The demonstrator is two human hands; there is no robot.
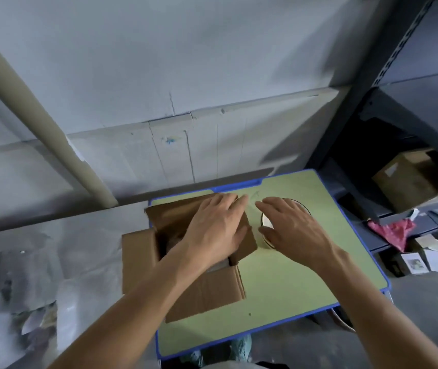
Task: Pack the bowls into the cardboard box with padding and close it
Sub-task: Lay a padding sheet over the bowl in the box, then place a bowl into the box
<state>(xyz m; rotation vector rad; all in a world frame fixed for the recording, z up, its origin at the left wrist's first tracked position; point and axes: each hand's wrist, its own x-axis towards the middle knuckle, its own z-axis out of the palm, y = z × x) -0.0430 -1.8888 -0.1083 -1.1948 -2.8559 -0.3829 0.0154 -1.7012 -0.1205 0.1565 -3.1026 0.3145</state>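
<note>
A brown cardboard box [143, 259] sits on the left part of a green table with a blue rim [279, 288], its flaps spread open. My left hand [215, 227] lies flat on the far-right flap with straight fingers. Pale padding [219, 266] shows inside the box, mostly hidden by my forearm. A white bowl with a dark rim [265, 221] stands on the table to the right of the box. My right hand [292, 225] hovers over the bowl with fingers spread, covering most of it; I cannot tell whether it touches.
Crumpled plastic sheeting [26, 302] covers the floor at the left. A dark metal shelf rack [399, 89] stands at the right with a cardboard box [412, 179], a pink cloth [391, 230] and small cartons [425, 259] below. A pale wall runs behind the table.
</note>
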